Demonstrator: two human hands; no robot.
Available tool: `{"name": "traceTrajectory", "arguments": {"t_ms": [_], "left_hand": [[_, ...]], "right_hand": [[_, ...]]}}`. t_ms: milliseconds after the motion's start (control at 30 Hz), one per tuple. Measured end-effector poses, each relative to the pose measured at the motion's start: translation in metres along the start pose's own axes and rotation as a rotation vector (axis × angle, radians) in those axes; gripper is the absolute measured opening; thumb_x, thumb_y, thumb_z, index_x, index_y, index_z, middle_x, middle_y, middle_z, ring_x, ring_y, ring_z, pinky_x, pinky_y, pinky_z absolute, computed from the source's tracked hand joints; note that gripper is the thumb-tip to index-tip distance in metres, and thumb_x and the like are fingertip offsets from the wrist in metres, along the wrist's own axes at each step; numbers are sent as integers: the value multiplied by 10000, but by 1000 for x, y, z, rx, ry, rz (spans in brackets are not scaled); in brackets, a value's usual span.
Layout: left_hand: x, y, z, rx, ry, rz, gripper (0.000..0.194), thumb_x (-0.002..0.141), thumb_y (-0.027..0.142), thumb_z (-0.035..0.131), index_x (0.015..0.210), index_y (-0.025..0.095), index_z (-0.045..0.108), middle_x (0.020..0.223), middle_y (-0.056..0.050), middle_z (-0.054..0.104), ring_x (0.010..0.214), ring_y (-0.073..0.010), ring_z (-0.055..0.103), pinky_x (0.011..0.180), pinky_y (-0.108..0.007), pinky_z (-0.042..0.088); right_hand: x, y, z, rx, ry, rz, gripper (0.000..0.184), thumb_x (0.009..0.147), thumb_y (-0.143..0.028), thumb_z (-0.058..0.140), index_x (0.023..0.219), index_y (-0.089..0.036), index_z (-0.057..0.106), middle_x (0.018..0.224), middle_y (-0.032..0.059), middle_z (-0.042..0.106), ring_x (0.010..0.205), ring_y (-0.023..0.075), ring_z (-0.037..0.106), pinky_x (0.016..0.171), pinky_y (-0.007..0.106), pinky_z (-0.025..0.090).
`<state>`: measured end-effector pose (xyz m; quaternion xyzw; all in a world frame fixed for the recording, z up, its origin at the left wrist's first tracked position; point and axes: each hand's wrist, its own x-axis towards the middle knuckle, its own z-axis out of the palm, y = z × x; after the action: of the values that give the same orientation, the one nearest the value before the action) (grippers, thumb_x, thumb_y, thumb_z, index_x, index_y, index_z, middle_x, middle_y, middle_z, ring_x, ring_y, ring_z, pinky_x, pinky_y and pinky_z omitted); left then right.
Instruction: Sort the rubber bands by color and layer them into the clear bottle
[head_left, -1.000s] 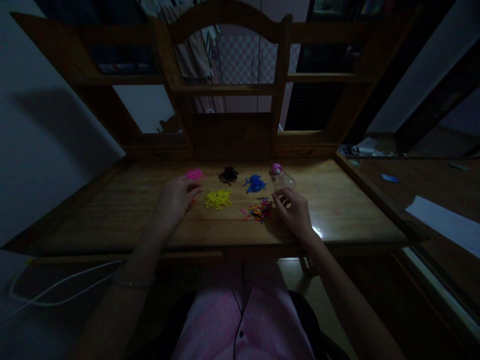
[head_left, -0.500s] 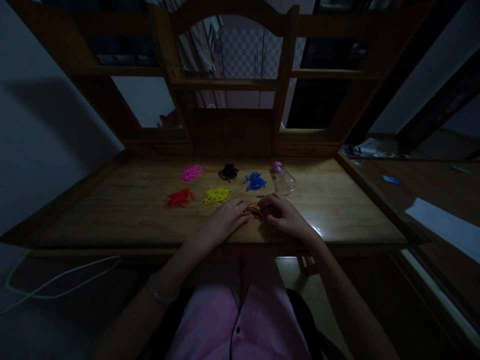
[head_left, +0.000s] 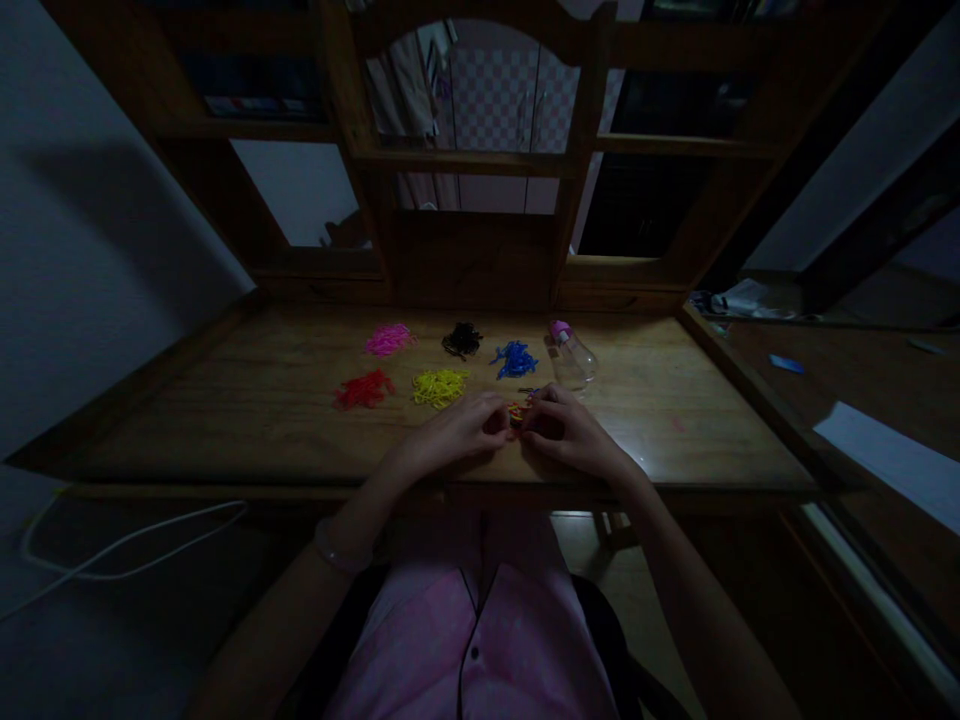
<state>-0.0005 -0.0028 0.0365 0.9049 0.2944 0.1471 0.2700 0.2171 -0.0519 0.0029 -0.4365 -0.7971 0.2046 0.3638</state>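
Observation:
A small mixed heap of thin coloured bands (head_left: 515,413), which look like rubber bands in red, orange and yellow, lies between my hands near the desk's front edge. My left hand (head_left: 476,425) has its fingers curled and pinched at the heap's left side. From the right, my right hand (head_left: 564,425) pinches at the same heap, thumb and forefinger rounded together. The fingers cover much of the heap, and single bands in them are hard to make out. Just beyond the fingertips lie a few dark thin bits (head_left: 527,390).
Sorted piles lie behind the hands: pink (head_left: 388,340), black (head_left: 462,340), blue (head_left: 514,359), red (head_left: 364,389) and yellow (head_left: 439,388). A clear bottle with a pink top (head_left: 574,358) lies at right. A wooden shelf unit (head_left: 472,260) rises behind the desk (head_left: 247,410).
My left hand has moved slightly right and its fingers have curled into a pinch, closer to my right hand. Less of the mixed heap shows. The view has shifted slightly.

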Motion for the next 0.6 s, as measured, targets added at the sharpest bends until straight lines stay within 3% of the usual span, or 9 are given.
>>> {"name": "traceTrajectory", "arguments": {"t_ms": [133, 267, 600], "left_hand": [[5, -4, 14, -102, 105, 49, 39, 827, 204, 598, 840, 175, 621, 870, -16, 632, 780, -147, 580, 702, -257, 443], [8, -2, 21, -196, 171, 13, 41, 814, 199, 615, 828, 168, 637, 883, -19, 669, 793, -146, 618, 718, -250, 469], [6, -9, 35, -630, 218, -141, 196, 800, 323, 683, 871, 145, 645, 833, -45, 703, 754, -160, 679, 721, -285, 546]], "right_hand": [[1, 2, 0, 14, 12, -12, 71, 836, -223, 665, 905, -220, 682, 997, 51, 547, 958, 189, 548, 837, 336, 470], [2, 2, 0, 22, 61, 3, 63, 855, -251, 653, 900, -219, 683, 981, 49, 561, 932, 184, 558, 818, 331, 470], [2, -5, -4, 78, 95, 40, 87, 877, -253, 622, 927, -222, 686, 973, 48, 603, 917, 178, 592, 809, 322, 485]]}}
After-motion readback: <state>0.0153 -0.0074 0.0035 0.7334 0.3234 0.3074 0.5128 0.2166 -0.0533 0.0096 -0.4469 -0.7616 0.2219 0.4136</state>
